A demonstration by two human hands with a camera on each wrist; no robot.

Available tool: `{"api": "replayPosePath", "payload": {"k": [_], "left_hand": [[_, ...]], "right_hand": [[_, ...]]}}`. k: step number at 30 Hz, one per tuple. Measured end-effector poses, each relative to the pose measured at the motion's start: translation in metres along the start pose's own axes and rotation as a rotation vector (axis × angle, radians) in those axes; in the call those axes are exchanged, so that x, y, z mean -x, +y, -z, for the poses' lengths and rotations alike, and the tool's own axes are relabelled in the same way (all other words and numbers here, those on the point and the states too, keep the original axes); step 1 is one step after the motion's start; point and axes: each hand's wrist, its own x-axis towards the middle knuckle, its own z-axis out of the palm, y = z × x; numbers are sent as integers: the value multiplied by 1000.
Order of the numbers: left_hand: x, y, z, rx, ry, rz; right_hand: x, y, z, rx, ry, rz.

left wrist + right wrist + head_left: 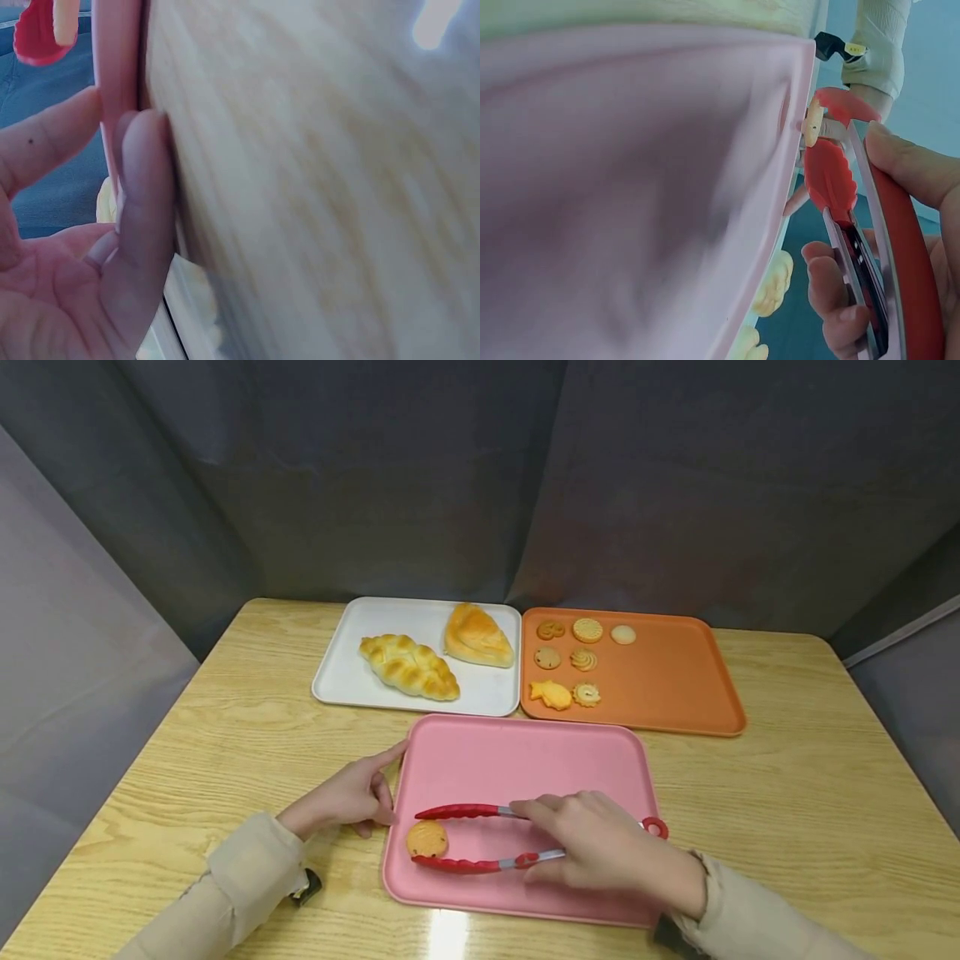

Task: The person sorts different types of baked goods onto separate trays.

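My right hand [600, 839] grips red-tipped tongs [528, 860] above the pink tray [525, 760]. The tong ends stand apart around a round cookie [427, 840] near the tray's left edge. In the head view the lower end overlaps the cookie's near edge; whether it touches cannot be told. The cookie [814, 122] also shows edge-on between the tong heads in the right wrist view. My left hand [352, 793] touches the tray's left rim, index finger stretched toward the far corner. In the left wrist view, fingers [146, 180] lie against the rim's outer side.
Behind the pink tray, a white tray [341, 681] holds a braided bread [410, 667] and a wedge-shaped pastry [477, 637]. Beside it an orange tray [667, 677] bears several small cookies at its left. All stand on a wooden table [795, 793] before a dark curtain [420, 477].
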Motion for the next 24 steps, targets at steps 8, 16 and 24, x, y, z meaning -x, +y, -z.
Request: {"api": "replayPosePath", "payload": {"k": [8,16,24], "left_hand": [[0,0,0,-1,4,-3],[0,1,0,2,-6,-13],[1,1,0,4,-14,-16]], "right_hand": [[4,9,2,40,98,7],[8,20,3,68,164,-39],[12,28,7,59,190,-134]]}}
